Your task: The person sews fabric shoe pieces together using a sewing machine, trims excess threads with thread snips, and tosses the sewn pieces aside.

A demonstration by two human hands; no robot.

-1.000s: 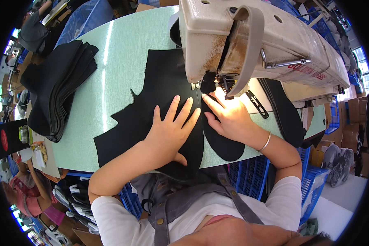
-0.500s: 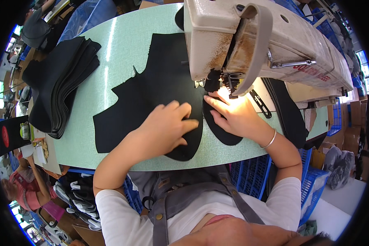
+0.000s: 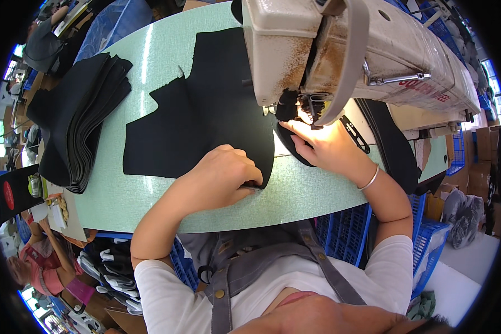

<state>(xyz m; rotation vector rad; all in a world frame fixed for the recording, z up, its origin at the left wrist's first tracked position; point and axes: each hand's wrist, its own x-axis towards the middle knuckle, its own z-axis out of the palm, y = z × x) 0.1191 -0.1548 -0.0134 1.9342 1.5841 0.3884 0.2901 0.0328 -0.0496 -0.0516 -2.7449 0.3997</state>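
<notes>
A large black fabric piece (image 3: 206,117) lies flat on the green tabletop, its right edge running up to the sewing machine (image 3: 295,50). My left hand (image 3: 228,175) pinches the near corner of this piece, fingers curled over its edge. Under the lit needle area, my right hand (image 3: 323,145) lies on a smaller rounded black piece (image 3: 292,147), index finger stretched toward the presser foot and thumb apart. The needle itself is hidden by the machine's dark parts and the glare.
A thick stack of black fabric pieces (image 3: 78,122) sits at the table's left. More black pieces (image 3: 392,147) lie right of the machine. Blue crates (image 3: 342,236) stand below the near table edge (image 3: 206,227). Another person (image 3: 44,267) is at the far left.
The large black piece has moved away from me, toward the far side. My left hand has closed on its near corner. The smaller piece has also slid farther under the machine.
</notes>
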